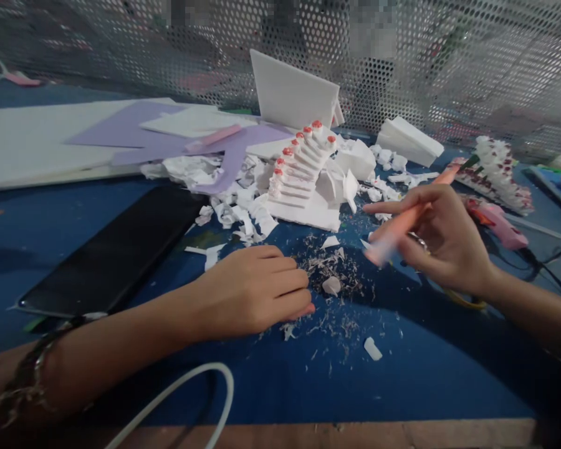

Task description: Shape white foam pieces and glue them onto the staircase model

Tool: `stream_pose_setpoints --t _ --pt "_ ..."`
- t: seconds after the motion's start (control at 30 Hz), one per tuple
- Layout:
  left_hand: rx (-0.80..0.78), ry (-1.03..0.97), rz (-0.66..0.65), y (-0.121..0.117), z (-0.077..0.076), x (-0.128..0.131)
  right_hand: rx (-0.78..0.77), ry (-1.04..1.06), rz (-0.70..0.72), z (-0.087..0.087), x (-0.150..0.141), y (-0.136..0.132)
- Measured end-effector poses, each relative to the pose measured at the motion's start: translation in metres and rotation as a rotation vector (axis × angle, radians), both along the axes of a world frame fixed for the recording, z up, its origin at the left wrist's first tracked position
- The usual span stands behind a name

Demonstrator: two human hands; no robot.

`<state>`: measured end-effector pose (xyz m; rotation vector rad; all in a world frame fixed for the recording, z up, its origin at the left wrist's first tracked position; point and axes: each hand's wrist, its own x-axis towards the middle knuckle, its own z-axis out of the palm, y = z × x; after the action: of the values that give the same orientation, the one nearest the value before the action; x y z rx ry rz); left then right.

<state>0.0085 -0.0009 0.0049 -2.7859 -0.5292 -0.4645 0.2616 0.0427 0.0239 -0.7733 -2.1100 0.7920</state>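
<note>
Pinching a blurred orange stick (pixel 389 239), your right hand (pixel 442 234) hovers near uncleared shavings (pixel 325 269), your left hand (pixel 249 290) curls beside them, hold unclear, and the white stepped model (pixel 298 179) beyond looks mostly built.

on the table (pixel 425 380), the phone (pixel 116 249) lies left of the shavings (pixel 318 267), the model (pixel 294 187) behind them, the glue gun (pixel 502 228) right.
</note>
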Motion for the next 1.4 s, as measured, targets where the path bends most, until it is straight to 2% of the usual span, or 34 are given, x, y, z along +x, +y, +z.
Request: stream_pose_setpoints --t 0.13,0.27,0.37,0.43,0.57,0.77,0.9,1.03,1.2,1.4 --pt "-0.020 0.011 -0.013 0.002 -0.002 0.000 -0.137 0.147 0.166 -0.005 -0.008 -0.008" --pt "-0.063 0.009 -0.003 0.003 -0.006 -0.003 -0.339 0.255 0.302 -0.014 -0.010 -0.001" --pt "-0.100 0.001 -0.003 0.003 -0.008 -0.004 -0.486 0.346 0.299 -0.023 -0.009 0.009" --pt "-0.127 -0.020 -0.008 0.003 -0.008 -0.004 -0.525 0.351 0.251 -0.027 -0.008 0.013" --pt "-0.159 -0.059 0.007 0.004 -0.008 -0.003 -0.501 0.219 0.197 -0.027 -0.009 0.008" --pt "-0.172 -0.071 0.042 0.005 -0.011 -0.002 -0.521 -0.020 0.363 -0.018 -0.013 0.001" --pt "-0.142 -0.041 0.044 0.005 -0.012 -0.003 -0.550 -0.009 0.413 -0.016 -0.013 0.002" --pt "-0.114 0.011 0.065 0.004 -0.008 -0.001 -0.565 0.034 0.338 -0.017 -0.013 0.002" --pt "-0.178 0.051 0.017 0.003 -0.004 0.001 -0.537 0.018 0.366 -0.020 -0.011 0.002" --pt "-0.239 0.018 0.016 0.004 -0.010 -0.001 -0.494 -0.038 0.324 -0.021 -0.011 0.002"
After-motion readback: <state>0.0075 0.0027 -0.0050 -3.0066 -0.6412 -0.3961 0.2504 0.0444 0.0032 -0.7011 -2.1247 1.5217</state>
